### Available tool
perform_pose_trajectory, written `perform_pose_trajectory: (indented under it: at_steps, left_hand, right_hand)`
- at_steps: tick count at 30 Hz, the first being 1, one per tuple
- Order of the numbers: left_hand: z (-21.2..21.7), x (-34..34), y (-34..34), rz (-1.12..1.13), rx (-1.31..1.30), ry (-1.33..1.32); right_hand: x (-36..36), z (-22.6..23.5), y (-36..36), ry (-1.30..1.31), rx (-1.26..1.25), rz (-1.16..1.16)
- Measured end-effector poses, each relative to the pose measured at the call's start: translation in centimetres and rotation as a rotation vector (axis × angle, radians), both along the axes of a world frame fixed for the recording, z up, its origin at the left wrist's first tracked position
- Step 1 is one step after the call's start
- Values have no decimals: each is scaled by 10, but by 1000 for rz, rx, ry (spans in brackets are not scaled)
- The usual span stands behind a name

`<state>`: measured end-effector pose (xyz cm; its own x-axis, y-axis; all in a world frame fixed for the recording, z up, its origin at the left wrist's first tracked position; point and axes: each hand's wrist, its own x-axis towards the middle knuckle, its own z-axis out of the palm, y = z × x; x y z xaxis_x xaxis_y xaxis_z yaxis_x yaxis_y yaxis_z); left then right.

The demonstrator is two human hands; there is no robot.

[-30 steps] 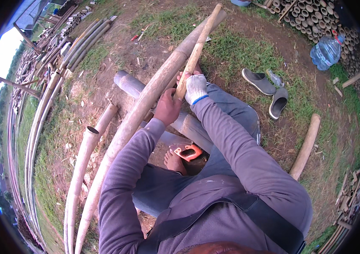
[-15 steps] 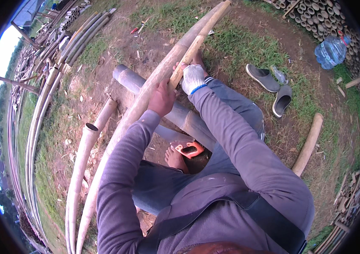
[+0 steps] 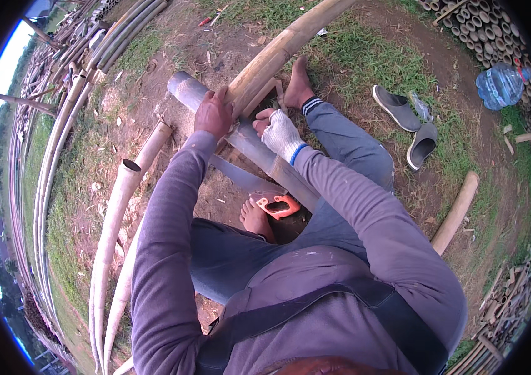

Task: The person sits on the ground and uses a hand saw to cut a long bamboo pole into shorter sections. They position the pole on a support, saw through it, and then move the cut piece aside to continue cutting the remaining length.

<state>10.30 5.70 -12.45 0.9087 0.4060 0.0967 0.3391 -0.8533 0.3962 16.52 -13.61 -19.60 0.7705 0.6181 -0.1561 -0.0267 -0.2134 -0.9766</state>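
1. Since half a second back, the left hand [image 3: 214, 114] has gone up and left along the bamboo pole [image 3: 290, 47], and the gloved right hand [image 3: 280, 134] has dropped off it. The pole's far end was just in frame before; now the top edge cuts it off.
2. So the pole slants from under the left hand up to the top edge, above the thick grey bamboo [image 3: 284, 175]. Left fingers are closed over it. Can't say whether it carries on beneath the left sleeve, sorry.
3. Right fingers are curled, but I can't tell if they're pinching anything. Looks like a thin pale strip [image 3: 280, 97] just past them, though it's pretty murky there.
4. One saw [image 3: 265, 204], orange handle, beside the bare left foot [image 3: 256, 219]; its blade tip gets lost near the left sleeve. The right foot [image 3: 298, 84] is bare too, so two feet, one glove.
5. Further right: two slip-on shoes [image 3: 396, 111], one clear bluish jug [image 3: 501, 87], and one short bamboo length [image 3: 456, 212] with its lower end hidden by the right arm.
6. Top right is a bamboo stack [image 3: 478, 31], too many to count, cropped by the lens rim.
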Motion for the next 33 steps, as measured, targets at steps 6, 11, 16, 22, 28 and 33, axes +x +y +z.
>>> perform_pose_trajectory:
  at_steps: [6,11,16,22,28,33]
  left_hand:
    - [-9,18,27,94,91,245]
    - [-9,25,24,132,74,349]
    - [-15,24,22,145,101,358]
    - [-20,27,29,157,207,392]
    - [3,45,19,49,343,498]
    - [-7,64,31,3,542,698]
  right_hand:
    - [-130,-30,-79,-733,-655,1145]
    - [-176,-86,-94,-1071,-724,1322]
    - [-181,-86,-93,-967,-777,1403]
    - [-189,-88,-95,-1008,-725,1251]
    - [-145,41,-116,-759,-663,1218]
    - [-69,131,-188,-291,-125,444]
